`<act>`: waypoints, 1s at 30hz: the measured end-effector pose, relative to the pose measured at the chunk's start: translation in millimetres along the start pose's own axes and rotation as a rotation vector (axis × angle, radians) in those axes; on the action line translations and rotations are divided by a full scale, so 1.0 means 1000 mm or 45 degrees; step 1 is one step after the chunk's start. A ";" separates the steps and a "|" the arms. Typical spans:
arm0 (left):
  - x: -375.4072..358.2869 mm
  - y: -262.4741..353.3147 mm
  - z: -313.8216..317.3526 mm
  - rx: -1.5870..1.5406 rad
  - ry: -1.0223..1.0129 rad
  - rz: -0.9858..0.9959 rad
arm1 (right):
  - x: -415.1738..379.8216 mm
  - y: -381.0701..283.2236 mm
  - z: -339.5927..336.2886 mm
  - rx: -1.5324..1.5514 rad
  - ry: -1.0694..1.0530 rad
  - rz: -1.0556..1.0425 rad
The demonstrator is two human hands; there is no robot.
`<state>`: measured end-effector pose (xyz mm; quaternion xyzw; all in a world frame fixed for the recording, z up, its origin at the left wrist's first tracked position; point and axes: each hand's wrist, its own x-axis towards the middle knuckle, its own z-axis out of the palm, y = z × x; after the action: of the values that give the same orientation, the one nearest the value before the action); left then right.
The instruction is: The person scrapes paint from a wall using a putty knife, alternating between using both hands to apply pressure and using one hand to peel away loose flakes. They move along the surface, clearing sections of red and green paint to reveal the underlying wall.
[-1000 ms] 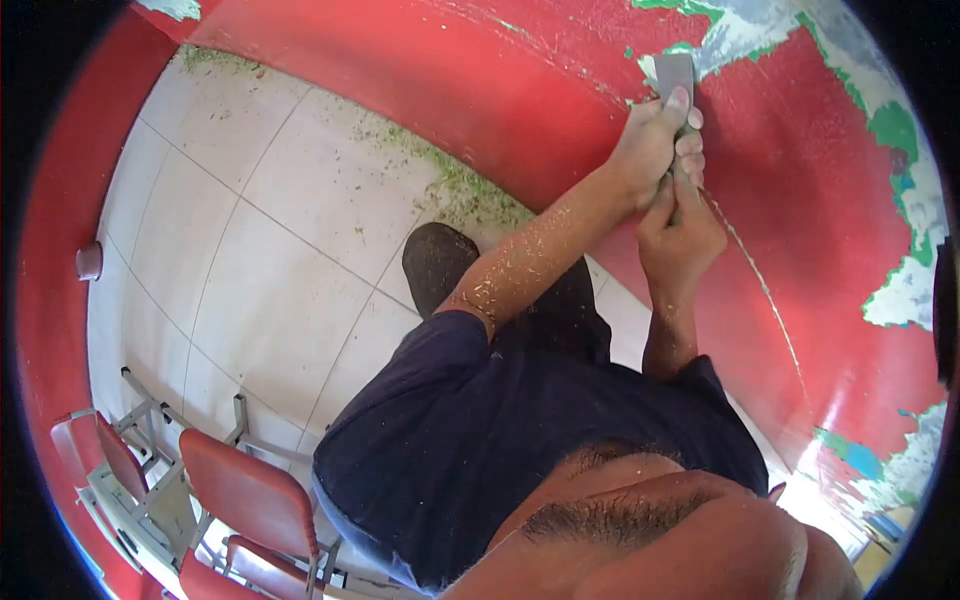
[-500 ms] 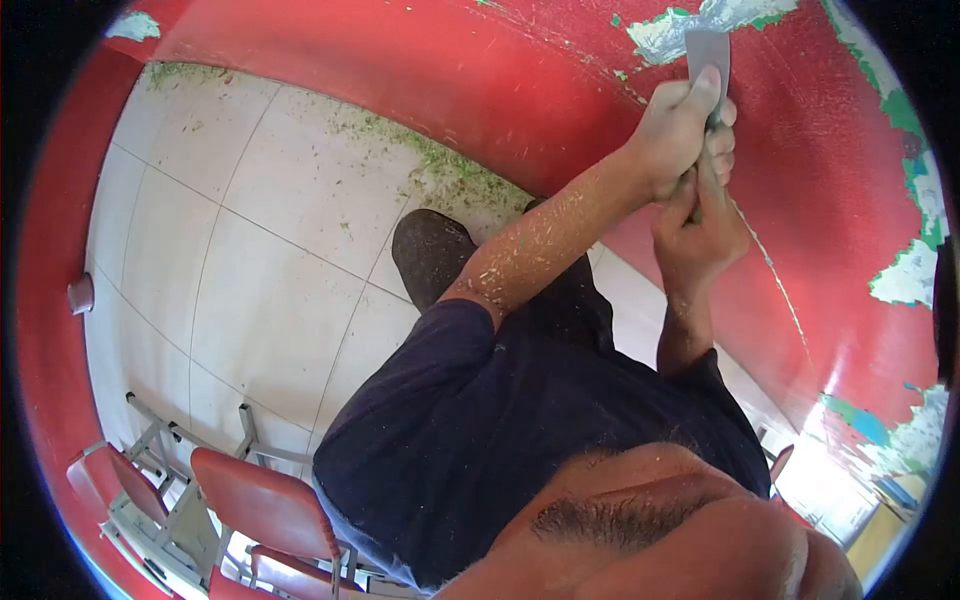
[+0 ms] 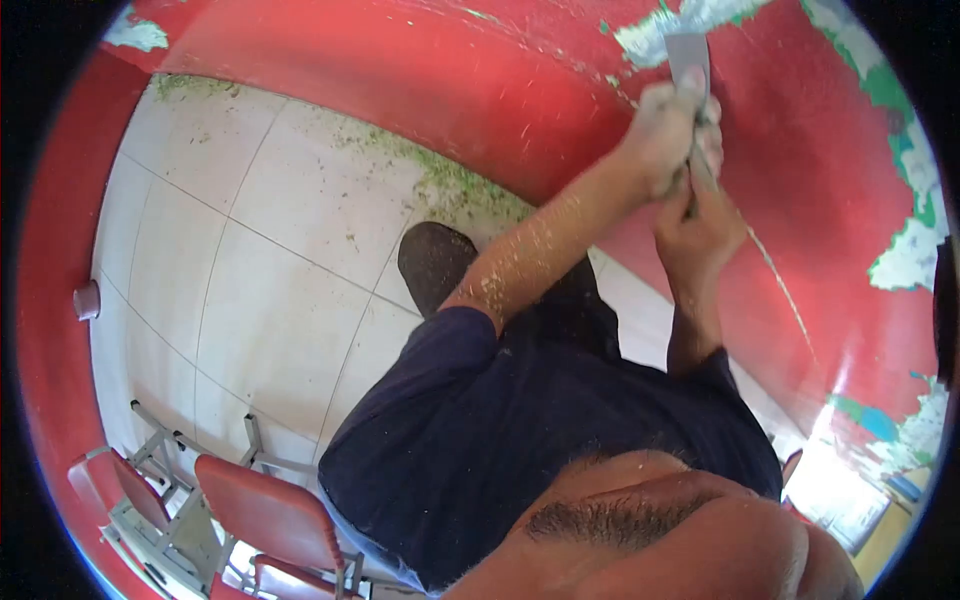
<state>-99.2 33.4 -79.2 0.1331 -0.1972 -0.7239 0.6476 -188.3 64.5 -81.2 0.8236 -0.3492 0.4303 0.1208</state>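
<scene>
A scraper (image 3: pixel 688 52) with a flat grey blade is held up against the red wall, its blade edge at a patch of bare, whitish wall (image 3: pixel 645 40) with green paint along its rim. My left hand (image 3: pixel 665 135) is closed around the scraper near the blade, the thumb lying along it. Below it, my right hand (image 3: pixel 700 230) is closed around the lower end of the handle, which is mostly hidden by the fingers. Pale flakes cling to my left forearm.
Green and pale scrapings (image 3: pixel 455 185) lie on the tiled floor (image 3: pixel 280 270) along the wall's foot. Red chairs (image 3: pixel 265 505) with grey metal frames stand at lower left. More peeled patches (image 3: pixel 910 250) mark the wall at right. My shoe (image 3: pixel 435 262) is near the scrapings.
The scraper and both hands have shifted slightly left in view, and the left hand is a little blurred. The whole view has also moved slightly. Both hands keep their hold.
</scene>
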 end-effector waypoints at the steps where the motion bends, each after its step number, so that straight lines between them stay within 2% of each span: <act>1: 0.005 0.000 -0.002 -0.053 -0.075 0.078 | -0.002 0.003 0.003 0.022 -0.010 0.003; 4: 0.031 0.028 -0.009 -0.113 -0.045 0.308 | 0.025 0.003 0.013 0.009 -0.114 -0.009; 5: 0.033 0.034 -0.011 -0.146 -0.095 0.311 | 0.018 0.002 0.005 -0.060 -0.181 0.008; 7: 0.009 0.014 -0.007 -0.059 -0.002 0.165 | 0.006 -0.002 -0.007 -0.176 -0.272 0.000; 8: 0.003 0.004 -0.008 -0.016 0.040 0.099 | 0.007 -0.004 -0.003 -0.120 -0.208 0.008; 9: 0.001 0.006 -0.003 -0.176 -0.016 -0.005 | 0.005 -0.003 -0.004 -0.073 -0.171 0.017; 13: 0.001 0.013 -0.004 -0.219 0.003 0.019 | 0.000 -0.012 -0.011 -0.055 -0.254 0.167; 16: 0.000 -0.005 -0.002 -0.250 -0.050 -0.019 | -0.008 0.003 -0.017 -0.021 -0.151 0.015; 19: 0.004 -0.002 -0.002 -0.212 0.026 0.076 | 0.005 0.004 -0.020 -0.098 -0.362 0.141; 21: 0.014 0.001 0.000 -0.212 0.019 0.151 | 0.009 0.009 -0.015 -0.046 -0.288 0.145; 24: 0.003 -0.005 0.004 -0.181 0.024 0.020 | -0.001 0.006 -0.014 0.054 -0.173 0.107; 27: 0.015 0.003 -0.004 -0.163 -0.030 0.161 | -0.010 0.010 -0.017 -0.045 -0.210 -0.009; 30: 0.007 -0.005 -0.006 -0.160 -0.105 0.042 | -0.015 0.010 -0.016 -0.089 -0.094 -0.083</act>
<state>-101.6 26.0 -85.9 0.0589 -0.1801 -0.7290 0.6577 -210.6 72.5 -84.7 0.8451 -0.3412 0.3831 0.1503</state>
